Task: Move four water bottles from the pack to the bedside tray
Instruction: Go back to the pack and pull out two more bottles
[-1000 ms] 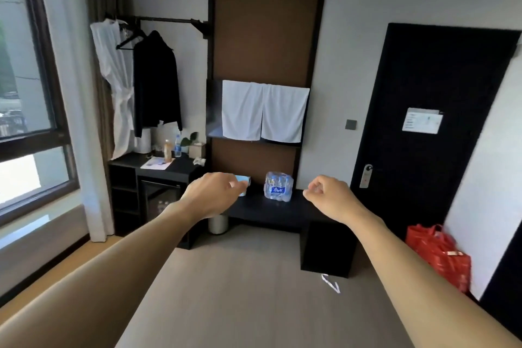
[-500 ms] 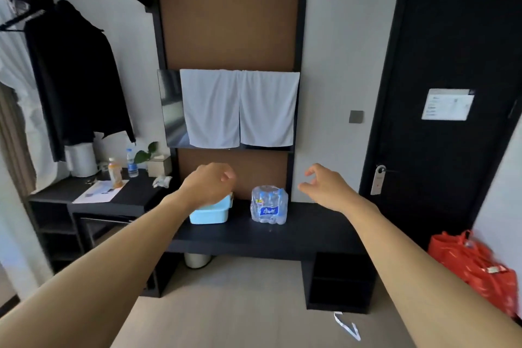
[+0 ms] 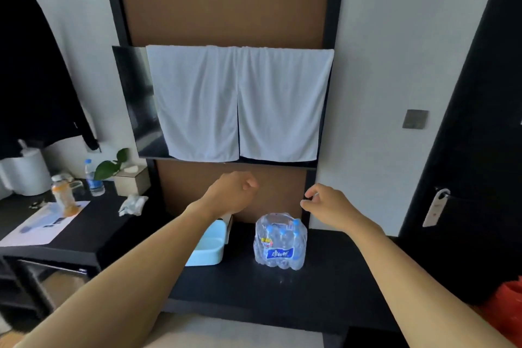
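Standing right of the tray (image 3: 207, 253), the pack (image 3: 280, 246) is untouched; the left hand (image 3: 233, 192) is held fisted and empty, the right hand (image 3: 327, 206) loosely curled, empty.

Nothing legible; blurred white characters on the blue label (image 3: 280, 253) of the water pack (image 3: 278, 234).

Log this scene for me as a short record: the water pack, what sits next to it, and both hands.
water pack: plastic-wrapped, upright on the black bench
light blue bin: left of the pack, not touching it
left hand: fingers curled, holding nothing, above the bin
right hand: loosely curled, empty, above the pack's right side
contact: neither hand touches the pack
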The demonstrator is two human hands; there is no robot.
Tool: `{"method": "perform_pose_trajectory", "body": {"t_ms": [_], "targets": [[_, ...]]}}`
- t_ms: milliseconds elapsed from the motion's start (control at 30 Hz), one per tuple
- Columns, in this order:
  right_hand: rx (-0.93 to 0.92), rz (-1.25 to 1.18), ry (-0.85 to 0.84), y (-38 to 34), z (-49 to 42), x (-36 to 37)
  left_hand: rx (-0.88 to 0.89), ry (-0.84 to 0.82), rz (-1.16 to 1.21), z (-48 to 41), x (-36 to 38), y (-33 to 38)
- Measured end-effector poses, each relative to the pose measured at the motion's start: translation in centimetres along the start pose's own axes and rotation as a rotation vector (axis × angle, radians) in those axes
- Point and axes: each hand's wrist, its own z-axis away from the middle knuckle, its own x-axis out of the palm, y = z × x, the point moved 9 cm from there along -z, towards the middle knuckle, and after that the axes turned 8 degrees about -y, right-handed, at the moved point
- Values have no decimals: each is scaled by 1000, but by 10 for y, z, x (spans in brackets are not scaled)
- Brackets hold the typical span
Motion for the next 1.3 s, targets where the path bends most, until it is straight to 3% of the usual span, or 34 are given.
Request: {"method": "perform_pose_trajectory", "body": {"t_ms": [233,467,600,733,967,1100,1300], "targets": [[141,-74,-56,95,-229,53,-53,-160,44,-262,77,-120],[302,-207,-170,192,-361,158,-221,-388,153,-401,223,-233],[356,-233,-222,251,-406,241,-360,-485,198,-429,314,-310],[356,-279,-235,296,-434,292,-421,-462,98,-432,364,-368],[327,29,-156,324,-440,302,-386,-266,126,-431,371,-399],[267,8,-102,318,-447,288,-359,-177,263,-425,367,-402],[324,-34,-366,344,-440,312,-405,-215,383,-406,388,-419]]}}
